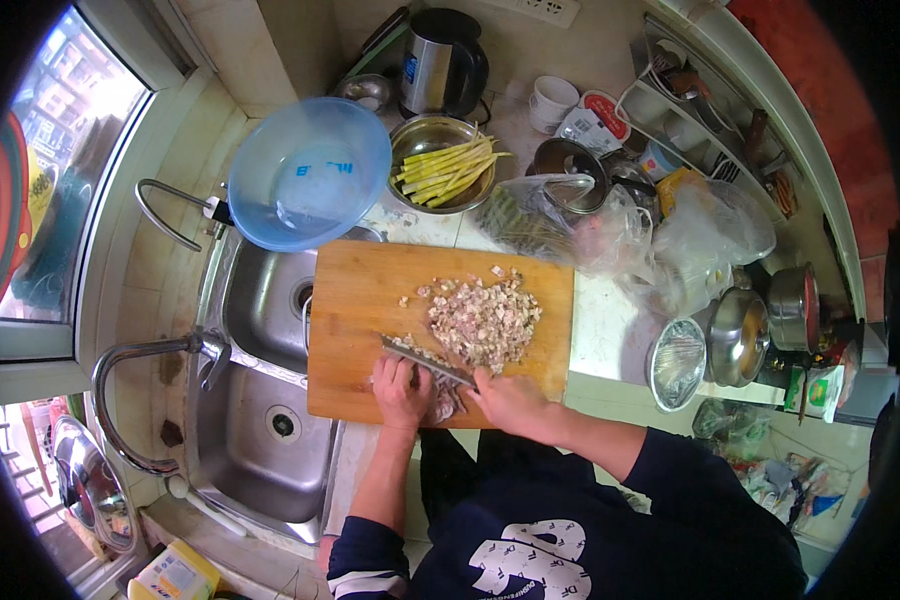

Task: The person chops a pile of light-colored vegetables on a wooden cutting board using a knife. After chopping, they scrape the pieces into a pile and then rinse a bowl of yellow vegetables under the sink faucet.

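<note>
A wooden cutting board (367,292) lies across the counter and over part of the sink's edge. My right hand (511,403) grips the handle of a kitchen knife (431,361), whose blade slants up and to the left across the board. Curled fingers of my left hand (403,388) rest against the near side of the blade. Whether they press on uncut food beneath is hidden. A heap of finely diced pale pinkish food (484,319), perhaps meat, covers the board's right half. Larger unchopped pieces (444,401) lie between my hands, close to the board's near edge.
Left of the board is a double-bowl steel sink (229,465) with a curved faucet (105,390). Behind stand a blue plastic basin (307,172), a metal bowl (409,191) of green-yellow stalks (446,172), and an electric kettle (429,71). Plastic bags (607,232) and a film-covered bowl (676,364) sit right.
</note>
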A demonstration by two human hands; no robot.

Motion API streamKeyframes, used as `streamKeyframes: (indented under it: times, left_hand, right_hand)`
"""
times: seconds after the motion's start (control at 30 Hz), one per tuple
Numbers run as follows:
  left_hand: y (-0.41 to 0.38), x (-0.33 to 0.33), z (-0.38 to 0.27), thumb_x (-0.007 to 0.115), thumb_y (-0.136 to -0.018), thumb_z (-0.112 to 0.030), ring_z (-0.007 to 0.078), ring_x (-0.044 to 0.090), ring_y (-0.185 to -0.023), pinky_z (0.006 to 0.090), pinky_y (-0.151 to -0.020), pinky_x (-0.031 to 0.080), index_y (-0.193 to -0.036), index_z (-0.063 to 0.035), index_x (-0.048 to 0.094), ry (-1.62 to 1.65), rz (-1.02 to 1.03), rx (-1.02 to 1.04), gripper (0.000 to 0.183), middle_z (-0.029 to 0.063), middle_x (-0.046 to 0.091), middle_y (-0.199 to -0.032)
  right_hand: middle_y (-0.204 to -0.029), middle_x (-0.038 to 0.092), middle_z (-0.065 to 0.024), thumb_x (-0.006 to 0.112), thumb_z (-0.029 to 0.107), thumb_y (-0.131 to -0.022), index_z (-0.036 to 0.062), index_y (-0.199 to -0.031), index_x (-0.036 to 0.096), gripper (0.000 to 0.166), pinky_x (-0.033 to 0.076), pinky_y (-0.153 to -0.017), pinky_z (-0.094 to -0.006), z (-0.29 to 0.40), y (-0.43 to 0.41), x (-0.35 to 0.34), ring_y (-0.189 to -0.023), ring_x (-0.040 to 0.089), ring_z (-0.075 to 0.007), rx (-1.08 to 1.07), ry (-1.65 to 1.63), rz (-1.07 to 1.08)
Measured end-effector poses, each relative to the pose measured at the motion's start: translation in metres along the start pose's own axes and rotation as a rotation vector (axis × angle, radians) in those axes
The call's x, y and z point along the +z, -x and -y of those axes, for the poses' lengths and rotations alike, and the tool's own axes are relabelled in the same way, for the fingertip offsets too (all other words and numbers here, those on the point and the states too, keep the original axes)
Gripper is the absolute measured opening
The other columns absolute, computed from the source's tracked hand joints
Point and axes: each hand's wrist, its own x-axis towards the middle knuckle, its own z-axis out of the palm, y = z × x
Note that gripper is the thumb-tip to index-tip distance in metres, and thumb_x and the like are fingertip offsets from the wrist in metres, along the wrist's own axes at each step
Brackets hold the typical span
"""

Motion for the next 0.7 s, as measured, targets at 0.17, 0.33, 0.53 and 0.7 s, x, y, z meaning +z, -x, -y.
streamKeyframes:
  times: [0.17,0.33,0.53,0.7]
  left_hand:
    - [0.004,-0.002,-0.003,0.071,-0.076,0.000,0.0363,0.062,-0.089,0.0459,-0.078,0.050,-0.095,-0.0043,0.065,0.030,-0.115,0.013,0.021,0.0151,0.066,-0.099]
    - [0.011,0.000,0.001,0.072,-0.074,-0.004,0.0379,0.061,-0.089,0.0475,-0.078,0.049,-0.094,-0.0043,0.064,-0.088,0.011,-0.020,0.021,0.0155,0.066,-0.100]
    - [0.006,0.004,-0.005,0.072,-0.076,-0.006,0.0398,0.061,-0.094,0.0500,-0.082,0.049,-0.094,-0.0041,0.065,-0.038,0.000,-0.055,0.019,0.0166,0.067,-0.100]
    - [0.003,-0.013,-0.017,0.076,-0.077,-0.009,0.0307,0.063,-0.099,0.0451,-0.086,0.048,-0.096,-0.0072,0.067,-0.090,-0.056,0.078,0.022,0.0111,0.067,-0.104]
  right_hand:
    - [-0.073,0.069,-0.0208,0.050,0.032,-0.104,0.0003,-0.103,0.049,0.032,0.052,-0.057,-0.0563,-0.008,0.013,-0.016,-0.063,0.068,-0.0421,0.051,-0.045,-0.136]
    - [-0.073,0.069,-0.0207,0.049,0.031,-0.105,0.0007,-0.102,0.051,0.031,0.052,-0.056,-0.0553,0.008,0.044,-0.031,-0.064,0.069,-0.0409,-0.030,0.078,0.030]
    - [-0.070,0.068,-0.0196,0.052,0.034,-0.104,-0.0002,-0.104,0.052,0.034,0.053,-0.055,-0.0539,0.003,0.004,-0.001,-0.063,0.069,-0.0402,0.004,0.008,-0.043]
    - [-0.075,0.067,-0.0228,0.055,0.036,-0.102,-0.0012,-0.108,0.052,0.038,0.052,-0.062,-0.0552,-0.022,-0.002,-0.011,-0.068,0.066,-0.0449,-0.020,-0.127,-0.070]
